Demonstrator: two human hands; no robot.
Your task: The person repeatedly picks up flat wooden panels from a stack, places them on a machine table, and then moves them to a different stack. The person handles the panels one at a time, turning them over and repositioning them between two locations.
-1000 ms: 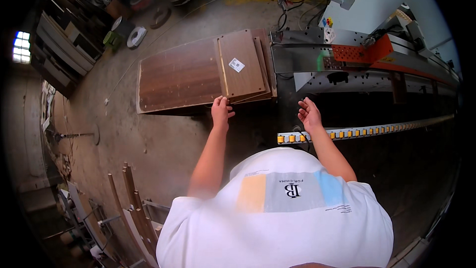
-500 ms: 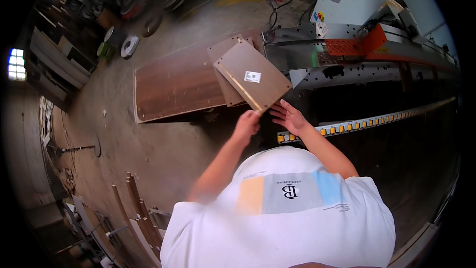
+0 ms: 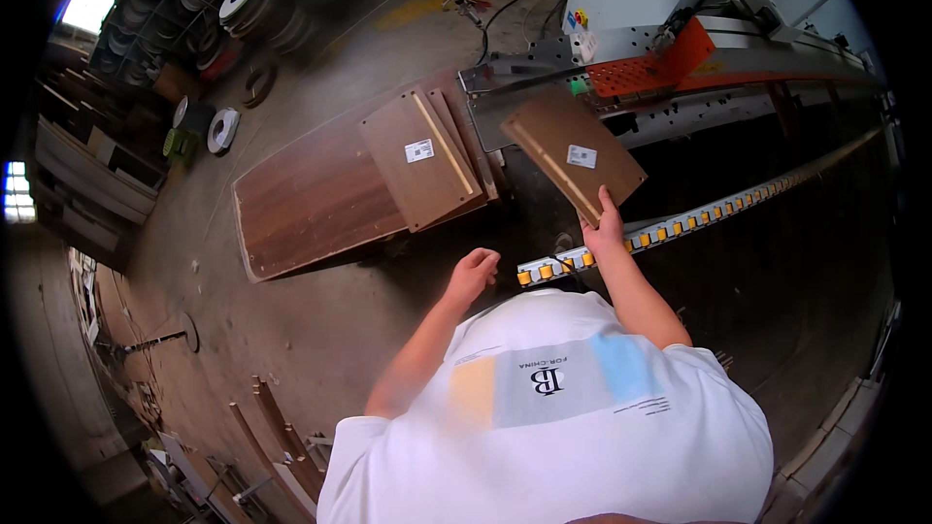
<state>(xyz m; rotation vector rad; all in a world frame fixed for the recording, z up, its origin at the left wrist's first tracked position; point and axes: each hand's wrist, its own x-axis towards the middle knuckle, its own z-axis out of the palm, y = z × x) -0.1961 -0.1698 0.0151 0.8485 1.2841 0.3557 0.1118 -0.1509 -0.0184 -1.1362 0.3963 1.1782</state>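
Head view: right hand (image 3: pixel 604 230) gripping brown panel (image 3: pixel 573 153)

Open floor (image 3: pixel 291 330) is lying at nine o'clock of the left hand (image 3: pixel 474 272); the machine (image 3: pixel 699 78) is blocking twelve o'clock, the roller rail (image 3: pixel 680 218) three.

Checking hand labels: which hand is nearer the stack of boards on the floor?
Left. The left hand hangs free just below the stack of boards; the right hand grips a separate board, farther right.
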